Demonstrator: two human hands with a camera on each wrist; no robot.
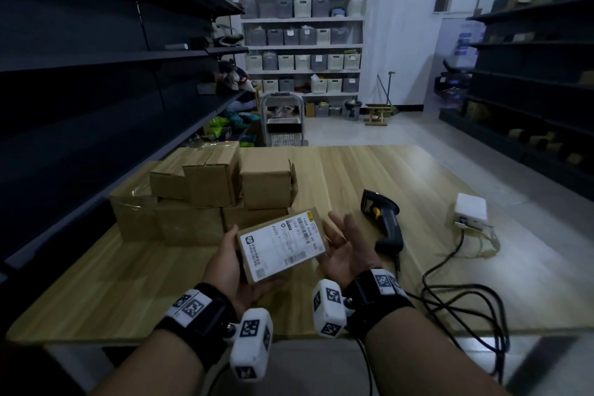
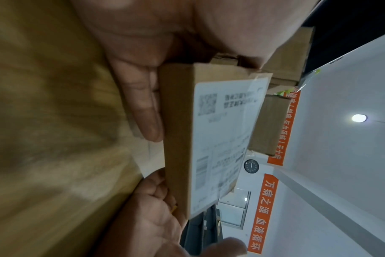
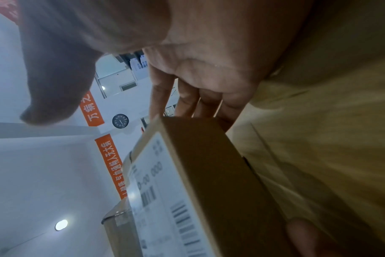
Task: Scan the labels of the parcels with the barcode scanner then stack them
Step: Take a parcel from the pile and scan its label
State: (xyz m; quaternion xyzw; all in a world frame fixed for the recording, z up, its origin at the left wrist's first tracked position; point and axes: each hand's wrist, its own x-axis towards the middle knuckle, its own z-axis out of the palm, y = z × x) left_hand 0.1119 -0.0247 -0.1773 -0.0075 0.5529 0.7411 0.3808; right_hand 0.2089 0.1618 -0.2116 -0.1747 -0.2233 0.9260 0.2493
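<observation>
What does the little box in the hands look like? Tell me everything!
The small parcel is a flat brown cardboard box, held above the wooden table. A white label with barcodes and a square code covers its top face, which points up. The left hand grips its near end; the right hand touches its right side, fingers open.

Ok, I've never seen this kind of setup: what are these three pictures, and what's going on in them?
No robot here: a person wears three cameras. The big picture comes from the head, looking down at both arms; the other two come from the white pods strapped to each wrist, looking along the palm.

The left hand grips a flat labelled parcel, label up. The right hand is open, its fingers touching the parcel's other end.

On the wooden table sit a stack of plain cardboard boxes, a black barcode scanner lying unheld, and a small white box with cables.
</observation>
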